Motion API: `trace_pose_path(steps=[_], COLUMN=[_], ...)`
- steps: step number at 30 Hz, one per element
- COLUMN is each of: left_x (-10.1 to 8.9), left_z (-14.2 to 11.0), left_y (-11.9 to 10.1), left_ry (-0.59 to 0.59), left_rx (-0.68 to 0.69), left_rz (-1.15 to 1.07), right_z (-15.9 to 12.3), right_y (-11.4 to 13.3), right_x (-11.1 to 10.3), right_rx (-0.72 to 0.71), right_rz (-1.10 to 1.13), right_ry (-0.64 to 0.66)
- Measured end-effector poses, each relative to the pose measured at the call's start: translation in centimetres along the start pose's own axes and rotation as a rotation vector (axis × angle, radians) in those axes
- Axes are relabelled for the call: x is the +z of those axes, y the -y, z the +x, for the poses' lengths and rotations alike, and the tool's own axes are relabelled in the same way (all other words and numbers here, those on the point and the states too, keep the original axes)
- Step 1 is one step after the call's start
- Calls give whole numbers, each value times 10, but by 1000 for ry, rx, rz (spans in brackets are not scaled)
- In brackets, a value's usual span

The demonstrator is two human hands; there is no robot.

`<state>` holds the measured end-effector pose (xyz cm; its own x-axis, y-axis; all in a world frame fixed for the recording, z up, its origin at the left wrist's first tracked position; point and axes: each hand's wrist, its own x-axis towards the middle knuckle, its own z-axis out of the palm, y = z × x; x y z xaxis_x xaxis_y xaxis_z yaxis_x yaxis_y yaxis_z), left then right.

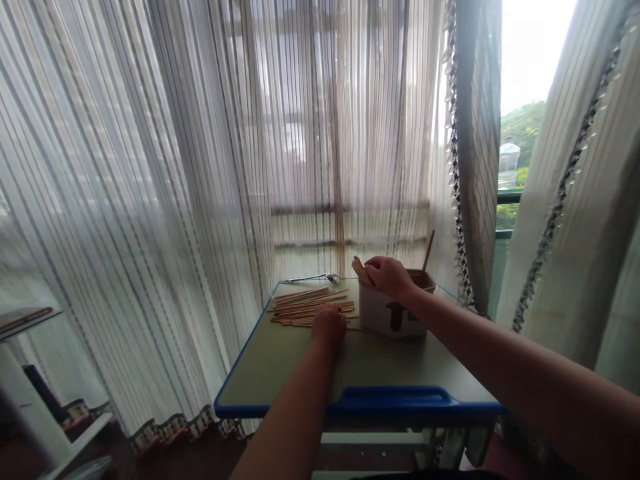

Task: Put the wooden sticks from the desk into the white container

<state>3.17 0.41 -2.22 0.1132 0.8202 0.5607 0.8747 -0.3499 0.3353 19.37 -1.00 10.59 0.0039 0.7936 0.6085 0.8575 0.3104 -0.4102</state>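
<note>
White box [373, 310] holds a tilted stick [429, 250]; right hand [391, 275] grips a stick bundle [358, 268].

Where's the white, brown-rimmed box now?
In the head view, the box stands right of centre on the blue-edged desk, with thin wooden sticks to its left and the right hand at its opening.

Pair of hands, uncovered. Left hand [330, 323]: rounded back, knuckles in soft focus, fingers partly hidden. Right hand [393, 275]: rounded back, slim wrist. Left forearm [295, 407]: bare as far as the lower edge of view, slender at wrist, broadening toward elbow, smooth outline. Right forearm [500, 353]: bare, same taper, deeply shadowed at the right edge of view. Dark patch [435, 475]: narrow, near-black, low centre, possibly clothing; material and cut indistinct.
</note>
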Motion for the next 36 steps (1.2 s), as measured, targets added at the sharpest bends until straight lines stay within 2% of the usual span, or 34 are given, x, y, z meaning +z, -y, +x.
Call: trace_pose_path(steps=[3,6,9,12,16,22,27,31,34,36], left_x=[-3,-7,-10,-10,-7,-1,2,-2,-6,-7], left_z=[-2,-6,-8,-10,-10,-7,-6,-7,-8,-8], left_y=[-2,-5,-9,-10,-8,0,2,-3,-8,-10], left_ry=[10,56,124,172,206,219,214,80,-27,-58], left_rx=[6,26,9,-13,-26,-16,17,134,164,180], left_rz=[42,94,141,172,175,140,69,-16,-24,-33], right_z=[-13,-39,-75,-110,-129,-120,-121,-120,-120,-121], right_y=[9,16,9,-10,-30,-34,-42,-43,-41,-41], right_x=[-6,-7,8,35,61,64,65,64,62,62], right_rx=[-29,-95,-162,-191,-130,-23,92,144,150,147], right_rz=[52,110,190,279,228,163,160,140,134,136], right_ry=[-208,-396,-392,-421,-206,40,76,80,95,101])
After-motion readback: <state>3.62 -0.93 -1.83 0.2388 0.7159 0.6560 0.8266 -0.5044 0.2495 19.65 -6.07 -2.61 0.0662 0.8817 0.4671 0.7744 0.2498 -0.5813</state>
